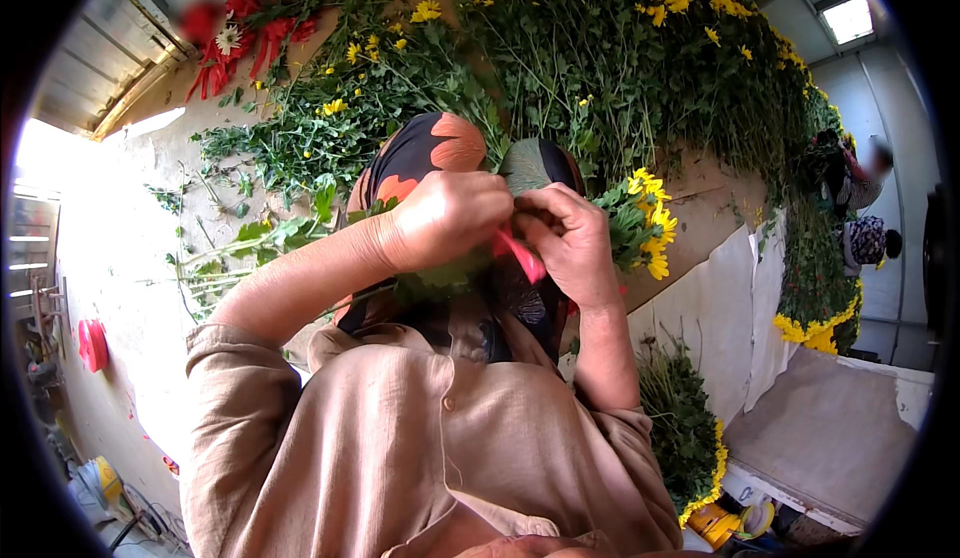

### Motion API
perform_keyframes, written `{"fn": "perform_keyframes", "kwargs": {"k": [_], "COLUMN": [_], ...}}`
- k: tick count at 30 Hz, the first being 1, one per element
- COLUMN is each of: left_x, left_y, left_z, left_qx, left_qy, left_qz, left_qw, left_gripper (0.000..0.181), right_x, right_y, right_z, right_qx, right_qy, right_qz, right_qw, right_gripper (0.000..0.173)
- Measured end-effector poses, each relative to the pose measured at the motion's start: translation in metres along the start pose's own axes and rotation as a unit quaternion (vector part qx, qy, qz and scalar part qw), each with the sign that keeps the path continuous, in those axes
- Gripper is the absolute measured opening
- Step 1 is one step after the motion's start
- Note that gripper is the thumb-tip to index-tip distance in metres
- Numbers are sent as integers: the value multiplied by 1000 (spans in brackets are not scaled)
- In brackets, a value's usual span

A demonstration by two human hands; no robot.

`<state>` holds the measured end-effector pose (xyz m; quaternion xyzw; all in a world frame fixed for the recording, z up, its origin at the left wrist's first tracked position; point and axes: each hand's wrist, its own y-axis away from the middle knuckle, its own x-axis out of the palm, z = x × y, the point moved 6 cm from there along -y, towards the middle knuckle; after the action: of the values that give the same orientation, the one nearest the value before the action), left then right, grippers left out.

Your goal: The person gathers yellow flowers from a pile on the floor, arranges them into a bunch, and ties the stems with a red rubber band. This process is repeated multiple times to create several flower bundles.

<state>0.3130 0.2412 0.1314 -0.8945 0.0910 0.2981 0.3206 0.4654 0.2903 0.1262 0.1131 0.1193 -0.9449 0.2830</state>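
A bunch of yellow chrysanthemums lies across my lap, its flower heads to the right and its leafy stems reaching out to the left. My left hand is closed at the middle of the bunch, above my knees. Close beside it, my right hand has its thumb and fingers bent together in a pinch. A short piece of pinkish-red ribbon hangs between the two hands, its upper part hidden by the fingers. Which fingers grip the ribbon is partly hidden, but both hands are at it.
Long-stemmed yellow chrysanthemums are heaped ahead. Red ribbon bows lie at upper left, a red ribbon roll at far left. A finished-looking bundle sits at lower right. Two people are at far right beside more flowers.
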Motion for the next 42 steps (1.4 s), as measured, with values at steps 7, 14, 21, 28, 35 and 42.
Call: {"fn": "perform_keyframes", "kwargs": {"k": [7,14,21,28,35,42], "left_x": [-9,-10,-1,11,24,17], "left_y": [3,4,5,6,3,12], "left_z": [-12,20,23,37,12,5], "left_qx": [69,-91,-201,-421,-340,-312], "left_qy": [-113,19,-145,344,376,215], "left_qz": [-49,-2,152,144,147,112], "left_qw": [990,996,957,827,850,919], "left_gripper": [20,12,24,27,15,5], "right_x": [10,9,15,-2,6,4], "right_y": [-9,0,53,45,39,15], "right_z": [12,25,31,21,1,20], "right_qx": [-38,-83,-102,-23,82,0], "right_qy": [90,164,359,141,-164,-24], "right_qz": [84,39,72,-14,-54,6], "right_qw": [992,982,925,990,982,1000], "right_gripper": [17,3,5,1,7,29]}}
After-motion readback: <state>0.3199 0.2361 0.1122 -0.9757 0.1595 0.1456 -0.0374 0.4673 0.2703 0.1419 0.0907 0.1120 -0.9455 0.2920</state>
